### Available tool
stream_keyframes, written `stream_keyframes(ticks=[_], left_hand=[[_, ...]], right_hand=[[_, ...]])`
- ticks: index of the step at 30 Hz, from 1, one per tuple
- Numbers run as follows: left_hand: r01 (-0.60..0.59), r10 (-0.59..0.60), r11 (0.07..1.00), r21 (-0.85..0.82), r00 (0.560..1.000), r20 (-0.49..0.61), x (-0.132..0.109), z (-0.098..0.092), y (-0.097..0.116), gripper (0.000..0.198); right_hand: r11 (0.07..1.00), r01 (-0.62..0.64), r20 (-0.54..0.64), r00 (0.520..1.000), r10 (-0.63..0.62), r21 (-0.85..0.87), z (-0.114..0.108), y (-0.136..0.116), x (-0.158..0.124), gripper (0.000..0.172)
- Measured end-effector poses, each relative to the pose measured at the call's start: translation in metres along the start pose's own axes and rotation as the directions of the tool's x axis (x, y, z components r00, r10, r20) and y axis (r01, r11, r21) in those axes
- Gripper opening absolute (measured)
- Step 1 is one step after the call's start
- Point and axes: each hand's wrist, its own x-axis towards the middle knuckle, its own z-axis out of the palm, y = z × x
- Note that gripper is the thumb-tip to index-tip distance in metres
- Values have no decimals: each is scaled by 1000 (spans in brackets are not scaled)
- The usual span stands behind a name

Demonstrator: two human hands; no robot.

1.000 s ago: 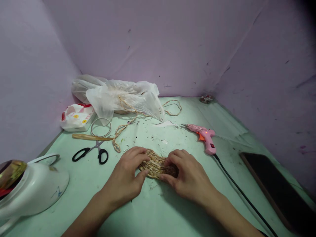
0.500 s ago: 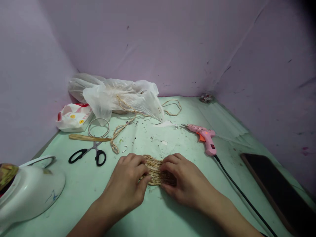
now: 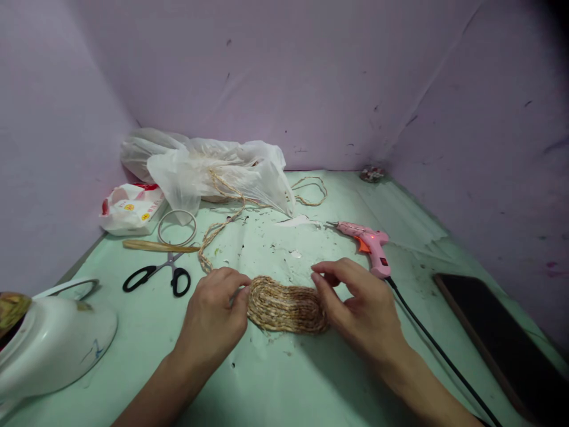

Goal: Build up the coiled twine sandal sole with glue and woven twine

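Tan woven oval (image 3: 287,306) between left hand (image 3: 216,307), pinching its end, and right hand (image 3: 367,305), grip unclear

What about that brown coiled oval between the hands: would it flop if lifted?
The coiled oval might flex a little but probably hold together, since its rows lie packed side by side. It's likely light for its size, as the strands look like straw. Its ridged surface suggests it wouldn't be very slippery.
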Motion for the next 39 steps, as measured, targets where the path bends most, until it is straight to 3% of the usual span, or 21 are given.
stream_keyframes(ticks=[2,4,6,9,14,18,22,25,27,28,30,32,33,35,37,38,39], left_hand=[[96,-98,994,60,995,27,1,-2,1,17],[222,-235,966,130,967,95,1,-5,2,19],[298,-330,936,188,927,177,2,-8,2,24],[307,-356,926,221,903,240,3,-9,3,29],[304,-315,949,80,919,239,4,-5,2,25],[302,-276,951,-65,925,262,4,-2,-2,20],[360,-304,920,-154,905,299,2,3,-5,18],[432,-329,858,-278,878,348,1,4,-3,20],[514,-381,764,-391,848,370,1,2,2,29],[549,-404,693,-467,832,379,1,0,6,37],[594,-415,493,-636,803,428,2,-4,12,50],[604,-342,246,-758,786,515,3,-6,15,46],[607,-296,132,-784,779,553,4,-7,16,39],[607,-272,-3,-795,764,584,6,-6,14,27],[602,-339,-7,-798,750,568,9,-3,10,20],[605,-377,15,-796,741,556,9,-2,8,17],[610,-403,37,-792,734,547,10,-1,7,15]], right_hand=[[993,-83,10,996,84,-89,-2,-1,1,17],[962,-174,178,961,213,-210,-3,-1,3,21],[935,-215,341,889,307,-282,-4,1,5,23],[933,-252,417,842,343,-258,-3,4,6,21],[937,-305,509,788,347,-168,-1,2,4,17],[938,-249,505,794,339,-239,-1,-3,1,19],[940,-244,546,767,337,-237,-3,-6,0,29],[942,-303,584,744,327,-142,-3,-10,0,20],[922,-387,550,774,314,17,-2,-15,-2,16],[910,-400,490,817,303,104,-1,-17,-4,15],[930,-294,304,927,221,219,2,-22,-9,11],[978,-39,168,986,5,205,7,-27,-16,8],[979,96,169,977,-127,181,9,-28,-20,11],[935,304,276,897,-346,183,13,-31,-26,16],[892,378,369,815,-447,246,16,-33,-30,25],[885,372,370,808,-458,281,17,-34,-31,28],[887,341,337,833,-438,310,17,-33,-30,28]])
